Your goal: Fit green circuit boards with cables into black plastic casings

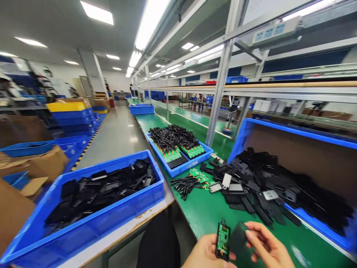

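Observation:
My left hand (205,254) is at the bottom edge, closed on a small black case with a green circuit board (223,240) set in it. Right beside it, my right hand (269,247) pinches a flat black cover (239,243) against that case. Both hands hover over the green bench mat (203,212) near its front edge. Ahead of them lies a spilled heap of black plastic shells (251,182) pouring out of a tilted blue bin (320,137).
A blue tray of black parts (97,193) sits at the left on a wooden board. Another blue tray (181,149) holds green boards and black cables. Loose cables and boards (192,180) lie between. A metal post (220,82) rises behind. Cardboard boxes and stacked crates line the left aisle.

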{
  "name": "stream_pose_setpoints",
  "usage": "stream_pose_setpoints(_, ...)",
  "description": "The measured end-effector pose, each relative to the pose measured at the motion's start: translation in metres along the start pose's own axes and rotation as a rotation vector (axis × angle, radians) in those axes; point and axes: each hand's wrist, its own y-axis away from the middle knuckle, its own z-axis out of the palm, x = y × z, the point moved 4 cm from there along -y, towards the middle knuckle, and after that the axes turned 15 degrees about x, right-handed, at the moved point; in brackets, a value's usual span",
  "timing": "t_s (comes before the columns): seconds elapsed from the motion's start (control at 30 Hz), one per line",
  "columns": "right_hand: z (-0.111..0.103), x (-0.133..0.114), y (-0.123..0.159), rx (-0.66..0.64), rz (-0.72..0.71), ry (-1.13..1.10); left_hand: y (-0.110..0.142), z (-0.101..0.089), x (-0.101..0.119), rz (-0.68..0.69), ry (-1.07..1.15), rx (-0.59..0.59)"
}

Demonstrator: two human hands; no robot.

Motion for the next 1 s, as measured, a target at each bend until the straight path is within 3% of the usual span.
stream_pose_setpoints(0.13,0.026,-0.014,0.021,-0.137,0.057,-0.077,0.008,0.003,0.007,-0.012,0.001,-0.050)
stream_pose_setpoints(0.27,0.030,-0.007,0.025,-0.231,0.087,-0.064,0.013,0.009,0.012,0.038,-0.031,-0.078)
stream_pose_setpoints(0.4,0.031,0.001,0.024,-0.213,0.111,-0.085,0.014,0.012,0.012,0.055,-0.058,-0.048)
stream_pose_setpoints(0.53,0.035,-0.004,0.025,-0.190,0.140,-0.100,0.013,0.011,0.011,0.081,-0.227,0.015)
stream_pose_setpoints(0.63,0.041,-0.012,0.027,-0.304,0.156,-0.117,0.013,0.009,0.012,0.150,-0.338,0.026)
stream_pose_setpoints(0.7,0.042,-0.015,0.028,-0.338,0.114,-0.103,0.014,0.007,0.013,0.197,-0.413,0.023)
stream_pose_setpoints(0.8,0.039,-0.015,0.026,-0.252,0.025,-0.019,0.014,0.008,0.011,0.193,-0.461,0.008)
stream_pose_setpoints(0.9,0.041,-0.009,0.029,-0.194,-0.034,0.132,0.008,0.013,0.004,0.150,-0.343,0.021)
stream_pose_setpoints(1.0,0.040,-0.007,0.031,-0.110,-0.232,0.335,-0.004,0.024,-0.003,0.138,-0.150,-0.048)
